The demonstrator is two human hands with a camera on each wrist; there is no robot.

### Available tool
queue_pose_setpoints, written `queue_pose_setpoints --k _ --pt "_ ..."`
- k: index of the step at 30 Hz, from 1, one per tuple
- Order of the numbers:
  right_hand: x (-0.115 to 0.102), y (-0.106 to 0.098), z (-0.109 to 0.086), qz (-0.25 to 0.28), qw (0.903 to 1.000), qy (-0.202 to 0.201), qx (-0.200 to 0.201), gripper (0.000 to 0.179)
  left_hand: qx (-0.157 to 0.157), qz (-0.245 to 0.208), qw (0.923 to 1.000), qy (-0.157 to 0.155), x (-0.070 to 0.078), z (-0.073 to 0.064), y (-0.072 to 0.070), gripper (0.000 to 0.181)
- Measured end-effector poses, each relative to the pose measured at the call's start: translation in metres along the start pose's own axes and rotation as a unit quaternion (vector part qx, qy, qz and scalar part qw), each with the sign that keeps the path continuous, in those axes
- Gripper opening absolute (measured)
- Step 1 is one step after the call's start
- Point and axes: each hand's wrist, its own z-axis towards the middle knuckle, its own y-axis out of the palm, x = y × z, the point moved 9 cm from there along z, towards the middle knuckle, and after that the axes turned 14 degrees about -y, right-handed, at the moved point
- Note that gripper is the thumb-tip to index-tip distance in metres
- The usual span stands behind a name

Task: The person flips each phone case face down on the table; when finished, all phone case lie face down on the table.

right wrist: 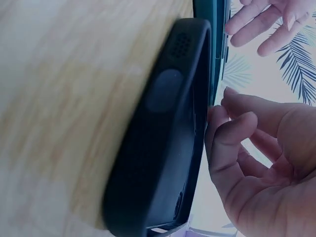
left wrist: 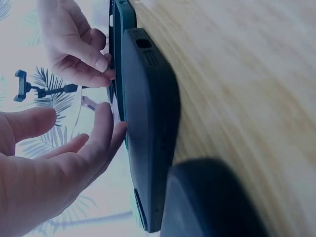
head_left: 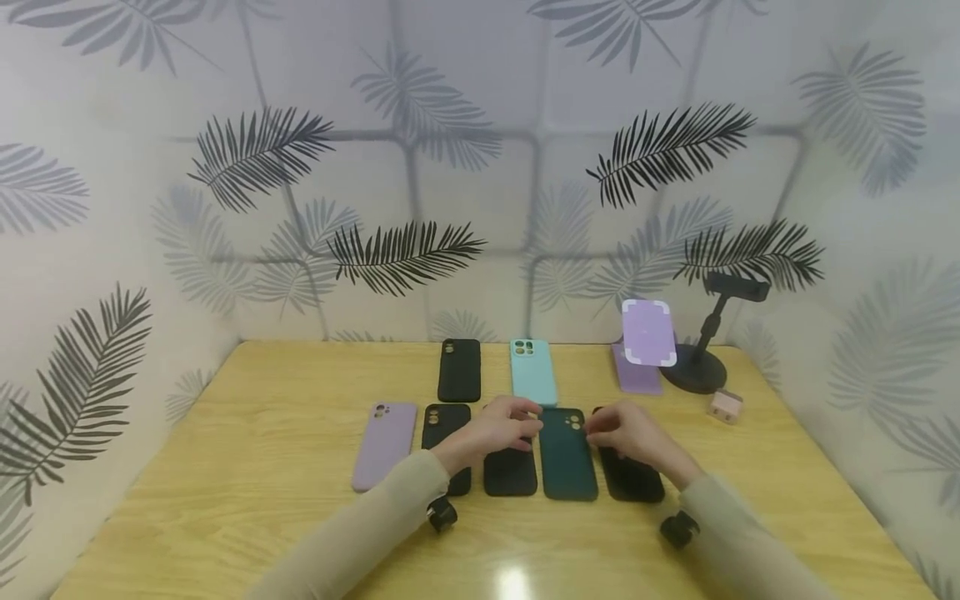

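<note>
Lying side by side across the lower middle of the head view are five phone cases: one lilac case [head_left: 385, 447], one dark green case [head_left: 567, 458], and three black ones, namely the left black case [head_left: 447, 423], the middle black case [head_left: 510, 477] and the right black case [head_left: 633, 481]. Two more lie above them near the frame's centre, one upper black case [head_left: 459, 371] and one turquoise case [head_left: 534, 375].

All seven have their long axes running roughly up and down the frame. The dark green case leans slightly, top end toward the left, its camera holes at its upper right; the lilac one leans the other way, holes also uppermost. The right black case slants from upper left to lower right, and the right wrist view shows its hollow side.

The left hand [head_left: 497, 425] is over the upper part of the middle black case, thumb and fingers apart, gripping nothing. The right hand [head_left: 633, 433] bends its fingers at the border between the dark green and right black cases; whether it pinches either cannot be told.

At right of the frame stand one black phone stand [head_left: 695, 367] and one small pink block [head_left: 726, 406].
</note>
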Motion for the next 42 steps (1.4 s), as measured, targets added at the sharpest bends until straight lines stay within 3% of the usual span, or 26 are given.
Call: queue_pose_setpoints --k 10,13,16,20,25,42 --pt "-0.004 0.003 0.001 -0.008 0.9998 0.013 -0.014 0.014 -0.017 0.046 0.9988 -0.01 0.008 0.0 0.016 0.046" --pt "-0.004 0.002 0.001 -0.013 0.9997 0.015 -0.012 0.013 -0.027 0.015 0.9993 -0.019 0.009 0.0 0.018 0.048" --pt "-0.005 0.002 0.001 -0.01 0.9997 0.02 -0.01 0.012 -0.031 -0.051 0.9974 -0.041 0.006 0.002 0.017 0.051" --pt "-0.006 0.002 0.001 -0.005 0.9997 0.022 -0.008 0.012 -0.017 -0.125 0.9904 -0.057 0.003 0.001 0.014 0.058" --pt "-0.005 0.001 0.0 0.0 0.9995 0.032 -0.002 0.012 0.01 -0.171 0.9836 -0.057 0.003 0.001 0.008 0.061" --pt "-0.004 0.007 -0.002 0.105 0.9919 0.071 0.001 0.02 0.003 -0.196 0.9789 -0.059 -0.001 0.011 0.004 0.056"
